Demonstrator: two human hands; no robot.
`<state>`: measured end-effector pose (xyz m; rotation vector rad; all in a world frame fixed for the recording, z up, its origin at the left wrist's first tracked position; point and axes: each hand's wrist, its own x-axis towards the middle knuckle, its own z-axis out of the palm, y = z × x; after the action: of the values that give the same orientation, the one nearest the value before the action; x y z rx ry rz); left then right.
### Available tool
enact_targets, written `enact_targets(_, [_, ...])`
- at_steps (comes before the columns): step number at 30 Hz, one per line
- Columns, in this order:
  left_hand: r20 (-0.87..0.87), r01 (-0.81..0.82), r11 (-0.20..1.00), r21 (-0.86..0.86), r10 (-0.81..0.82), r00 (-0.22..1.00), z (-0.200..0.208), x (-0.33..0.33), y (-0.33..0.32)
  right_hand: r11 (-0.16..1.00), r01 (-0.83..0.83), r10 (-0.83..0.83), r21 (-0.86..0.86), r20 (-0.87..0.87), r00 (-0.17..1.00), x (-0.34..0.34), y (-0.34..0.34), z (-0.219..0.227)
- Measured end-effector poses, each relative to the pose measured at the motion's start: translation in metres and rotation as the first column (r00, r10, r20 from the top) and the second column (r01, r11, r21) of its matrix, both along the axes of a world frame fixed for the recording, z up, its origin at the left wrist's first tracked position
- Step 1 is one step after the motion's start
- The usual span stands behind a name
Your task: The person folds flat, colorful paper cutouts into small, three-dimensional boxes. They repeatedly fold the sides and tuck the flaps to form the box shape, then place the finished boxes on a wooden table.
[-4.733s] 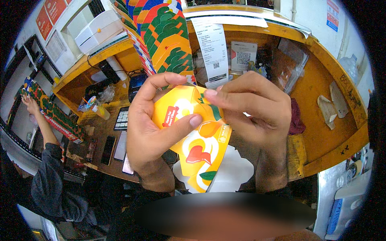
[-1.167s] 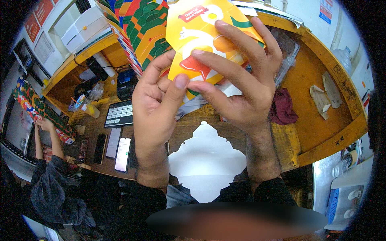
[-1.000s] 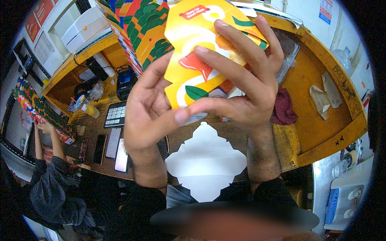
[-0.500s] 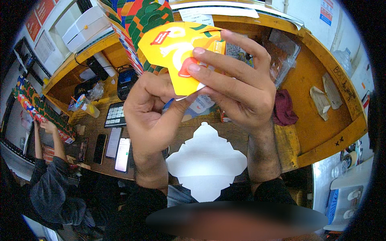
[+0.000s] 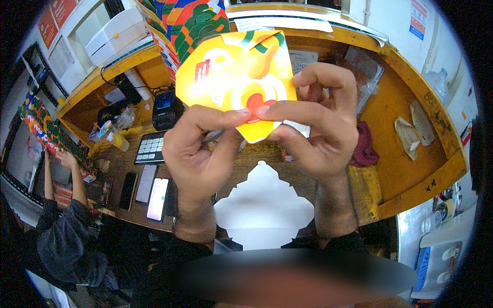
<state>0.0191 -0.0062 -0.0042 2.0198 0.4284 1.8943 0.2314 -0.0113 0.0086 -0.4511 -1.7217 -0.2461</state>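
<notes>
Up in front of me is a yellow cardboard food box (image 5: 233, 72) with red and green print, partly folded. My left hand (image 5: 195, 149) pinches its lower edge between thumb and forefinger. From the other side my right hand (image 5: 328, 120) grips the same box, forefinger on the red print and thumb below the edge. Its other fingers curl behind, partly hidden. Below my hands a flat white die-cut cardboard blank (image 5: 264, 208) lies at the table's near edge, its lower tip out of sight.
A tall stack of patterned cartons (image 5: 200, 23) rises behind the box. At left lie phones (image 5: 157, 200), a tablet (image 5: 150, 148) and a drink cup (image 5: 118, 139). A maroon cloth (image 5: 363, 145) is at right. Far left, a co-worker's hands (image 5: 64, 159) touch another carton stack (image 5: 56, 136).
The box has come down slightly and turned, showing more of its printed face. My right fingers have shifted from lying across it to pinching its lower edge beside my left thumb.
</notes>
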Motion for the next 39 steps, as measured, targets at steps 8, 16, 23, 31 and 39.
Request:
enact_targets(8, [-0.025, -0.045, 0.991, 0.128, 0.048, 0.999, -0.013, 0.012, 0.008, 0.907, -0.243, 0.156, -0.343, -0.261, 0.953, -0.005, -0.009, -0.001])
enact_targets(16, [0.504, 0.500, 0.847, -0.181, -0.357, 0.787, 0.003, 0.027, -0.006, 0.873, -0.334, 0.214, -0.355, -0.337, 0.917, -0.006, -0.013, 0.002])
enact_targets(23, [0.397, 0.444, 0.757, -0.480, -0.264, 0.879, 0.009, 0.014, -0.013, 0.939, -0.127, 0.107, -0.319, -0.081, 0.991, 0.000, -0.012, 0.001])
enact_targets(31, [0.428, 0.438, 0.798, -0.413, -0.255, 0.867, 0.007, 0.024, -0.012, 0.979, -0.080, 0.062, -0.187, -0.098, 0.993, -0.007, -0.004, -0.002])
enact_targets(39, [0.474, 0.491, 0.805, -0.334, -0.307, 0.825, 0.003, 0.030, -0.016, 0.967, -0.105, 0.073, -0.231, -0.142, 0.987, -0.007, -0.011, -0.002])
